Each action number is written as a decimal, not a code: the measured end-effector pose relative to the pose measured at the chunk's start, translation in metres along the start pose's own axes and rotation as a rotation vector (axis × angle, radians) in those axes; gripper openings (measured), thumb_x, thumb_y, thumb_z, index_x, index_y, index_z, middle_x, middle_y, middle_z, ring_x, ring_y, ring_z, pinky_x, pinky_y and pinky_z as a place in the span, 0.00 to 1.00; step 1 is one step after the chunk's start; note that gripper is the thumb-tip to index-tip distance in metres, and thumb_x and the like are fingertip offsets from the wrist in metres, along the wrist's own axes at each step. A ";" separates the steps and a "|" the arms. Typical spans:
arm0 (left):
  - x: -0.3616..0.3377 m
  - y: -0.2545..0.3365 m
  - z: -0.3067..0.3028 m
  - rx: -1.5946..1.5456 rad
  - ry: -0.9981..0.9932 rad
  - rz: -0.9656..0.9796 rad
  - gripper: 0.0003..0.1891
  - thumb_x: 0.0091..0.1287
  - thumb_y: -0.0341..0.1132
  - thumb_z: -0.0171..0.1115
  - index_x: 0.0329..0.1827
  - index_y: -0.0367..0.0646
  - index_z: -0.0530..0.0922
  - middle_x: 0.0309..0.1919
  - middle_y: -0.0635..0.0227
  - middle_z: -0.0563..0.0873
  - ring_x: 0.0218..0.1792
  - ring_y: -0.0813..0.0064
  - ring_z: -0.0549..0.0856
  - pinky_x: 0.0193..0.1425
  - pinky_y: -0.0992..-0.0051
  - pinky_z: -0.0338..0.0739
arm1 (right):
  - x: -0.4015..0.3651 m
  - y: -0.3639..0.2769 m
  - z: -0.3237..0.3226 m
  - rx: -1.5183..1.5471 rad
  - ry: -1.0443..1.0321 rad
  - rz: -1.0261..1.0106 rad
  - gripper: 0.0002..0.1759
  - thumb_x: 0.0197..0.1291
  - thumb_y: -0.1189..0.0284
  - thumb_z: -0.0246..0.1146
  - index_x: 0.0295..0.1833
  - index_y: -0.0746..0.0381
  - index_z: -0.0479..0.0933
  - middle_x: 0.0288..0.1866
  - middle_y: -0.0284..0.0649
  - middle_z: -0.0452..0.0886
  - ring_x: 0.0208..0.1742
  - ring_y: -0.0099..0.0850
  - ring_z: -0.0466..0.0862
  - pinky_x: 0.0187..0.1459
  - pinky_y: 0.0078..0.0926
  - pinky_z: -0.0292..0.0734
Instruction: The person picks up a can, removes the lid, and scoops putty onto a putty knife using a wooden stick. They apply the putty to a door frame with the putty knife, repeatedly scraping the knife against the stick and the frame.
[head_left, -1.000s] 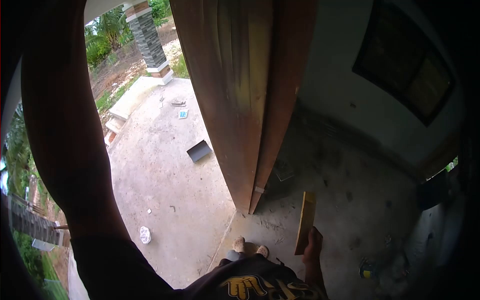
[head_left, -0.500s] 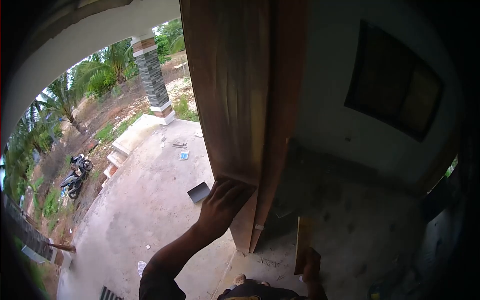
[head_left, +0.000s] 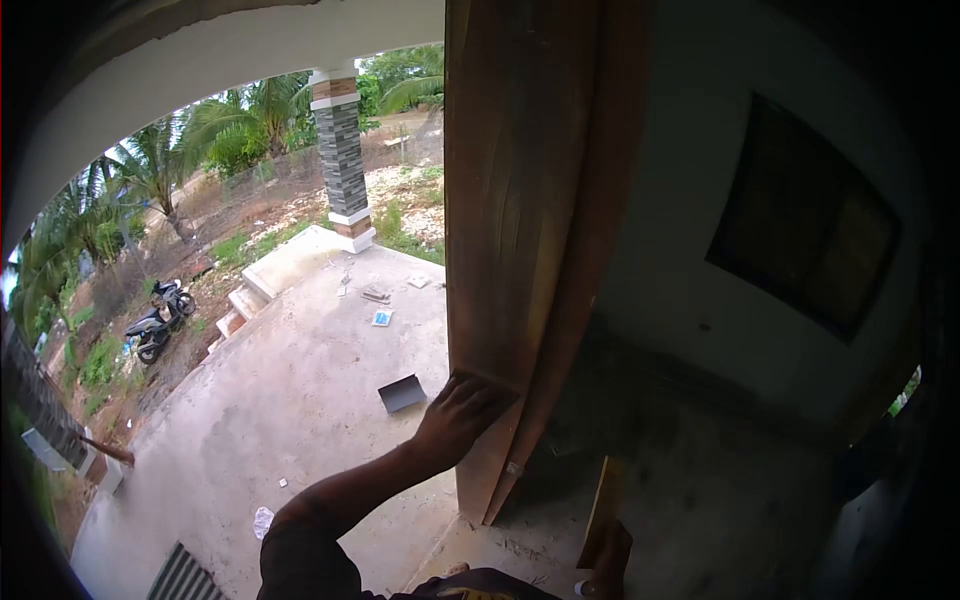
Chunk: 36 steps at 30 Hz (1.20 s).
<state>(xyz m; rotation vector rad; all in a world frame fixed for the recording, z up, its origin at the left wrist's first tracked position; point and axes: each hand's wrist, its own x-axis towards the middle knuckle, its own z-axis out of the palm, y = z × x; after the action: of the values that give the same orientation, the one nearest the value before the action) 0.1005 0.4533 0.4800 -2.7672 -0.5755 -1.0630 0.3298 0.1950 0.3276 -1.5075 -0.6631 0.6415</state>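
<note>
A brown wooden door frame (head_left: 510,200) stands upright in front of me. My left hand (head_left: 465,415) is against its face low down, fingers bent and pressed together. Whatever lies under those fingers is hidden; a thin dark edge shows beside them, too dim to name. Down on the right, in shadow, my right hand (head_left: 610,550) is closed around the lower part of a narrow flat wooden board (head_left: 602,505), held upright with a slight tilt and apart from the frame.
A grey angled piece (head_left: 402,394) and a small blue-and-white packet (head_left: 381,318) lie on the concrete porch floor (head_left: 300,400). Corrugated sheet (head_left: 185,575) shows at the bottom left. Beyond are a stone-clad pillar (head_left: 340,150) and a motorcycle (head_left: 160,320). A dark window (head_left: 805,215) is in the right-hand wall.
My view has swung left, so the door frame sits farther right. My left hand stays on the frame, and the board in my right hand tilts a little more.
</note>
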 end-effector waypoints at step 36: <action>-0.089 0.118 0.020 -0.595 -0.269 -0.452 0.30 0.50 0.11 0.51 0.58 0.41 0.76 0.57 0.52 0.76 0.61 0.50 0.73 0.64 0.60 0.72 | -0.029 -0.084 0.040 -0.254 -0.168 -0.293 0.16 0.71 0.67 0.49 0.33 0.66 0.71 0.21 0.39 0.69 0.23 0.26 0.70 0.28 0.28 0.66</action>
<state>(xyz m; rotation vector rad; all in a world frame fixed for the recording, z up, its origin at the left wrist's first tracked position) 0.0984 0.3226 0.4082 -3.4374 -1.1228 -1.0826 0.2783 0.2028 0.4097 -1.5581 -1.1056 0.4740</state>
